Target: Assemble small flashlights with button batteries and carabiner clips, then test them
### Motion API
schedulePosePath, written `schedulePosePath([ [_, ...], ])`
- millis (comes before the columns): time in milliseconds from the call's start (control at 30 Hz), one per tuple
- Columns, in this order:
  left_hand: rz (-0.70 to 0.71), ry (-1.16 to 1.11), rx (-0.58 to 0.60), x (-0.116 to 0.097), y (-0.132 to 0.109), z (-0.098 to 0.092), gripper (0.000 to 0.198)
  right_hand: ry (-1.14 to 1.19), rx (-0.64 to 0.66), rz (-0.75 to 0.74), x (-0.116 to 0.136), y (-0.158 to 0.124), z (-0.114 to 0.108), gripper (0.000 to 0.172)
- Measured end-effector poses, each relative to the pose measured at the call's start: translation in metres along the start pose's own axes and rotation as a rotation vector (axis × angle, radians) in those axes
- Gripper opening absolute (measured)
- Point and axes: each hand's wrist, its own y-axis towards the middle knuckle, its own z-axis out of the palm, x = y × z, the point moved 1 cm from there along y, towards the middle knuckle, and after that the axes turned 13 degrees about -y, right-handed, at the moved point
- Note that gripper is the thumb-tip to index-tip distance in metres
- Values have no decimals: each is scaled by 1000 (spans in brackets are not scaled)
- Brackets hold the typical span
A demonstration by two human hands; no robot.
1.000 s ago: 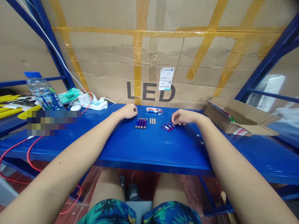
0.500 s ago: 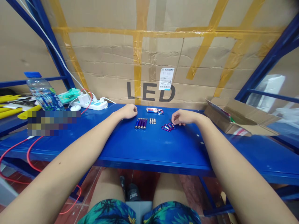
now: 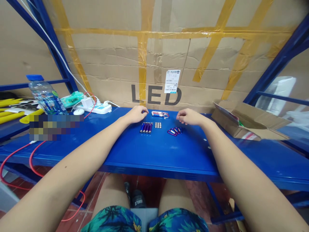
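My left hand (image 3: 138, 114) hovers just behind a row of several small blue and purple metal tubes (image 3: 146, 128), its fingers loosely bent and nothing visible in them. Right of the tubes lies a small grid of silver button cells (image 3: 158, 125). Farther back, a bundle of shiny red, blue and silver sticks with clips (image 3: 160, 114) rests between my two hands. My right hand (image 3: 187, 116) is above the table with fingers apart and slightly curled, holding nothing I can see. Several coloured carabiners (image 3: 175, 131) lie in front of it, not touched.
At right on the blue table (image 3: 164, 158) stands an open cardboard box (image 3: 241, 124). On the left are a water bottle (image 3: 47, 96), a white power strip (image 3: 100, 108) and a red cable (image 3: 31, 158). A large taped carton (image 3: 108, 64) stands behind the table.
My right hand has moved back and up, away from the carabiners. My left hand has shifted right, closer to the bundle of sticks. The laid-out parts have stayed put.
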Motion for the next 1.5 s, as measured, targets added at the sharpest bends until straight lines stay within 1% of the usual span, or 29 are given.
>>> schedulePosePath([
  [67, 113, -18, 47, -2, 6, 6, 29, -13, -56, -55, 5, 4, 4, 14],
  [133, 187, -36, 93, -4, 15, 15, 30, -28, -85, -110, 12, 7, 9, 20],
  [167, 192, -48, 101, -4, 20, 19, 30, -35, -87, -129, 15, 8, 11, 22],
  [267, 145, -106, 113, -2, 33, 31, 31, -46, -70, -168, 22, 9, 14, 21],
  [367, 115, -124, 120, 2, 40, 36, 28, -57, -49, -179, 26, 7, 14, 20],
  [533, 111, -122, 85, 8, 39, 31, 20, -76, -60, -184, 30, 4, 13, 20],
  [700, -13, -71, 66, 9, 31, 20, 25, -75, -59, -180, 34, 0, 12, 20],
  [900, -83, -22, 44, 18, 16, 8, 30, -66, -101, -228, 35, -1, 11, 19],
  [1000, -93, -21, 33, 20, 13, 9, 33, -60, -111, -243, 36, -1, 13, 19],
  [1100, -100, -33, 12, 17, 14, 17, 30, -64, -114, -247, 38, -1, 14, 20],
  [1200, -98, -47, -7, 14, 17, 26, 19, -70, -129, -256, 41, -2, 14, 20],
  [1267, -98, -54, -30, 13, 19, 28, 13, -65, -142, -260, 43, -3, 14, 20],
  [1367, -87, -69, -102, 11, 18, 23, 9, -17, -175, -251, 45, -4, 14, 21],
  [1433, -27, -103, -159, 7, 16, 16, 7, 26, -216, -239, 46, -4, 14, 21],
  [1500, 65, -149, -196, -1, 12, 10, 5, 73, -275, -216, 48, -3, 14, 18],
])
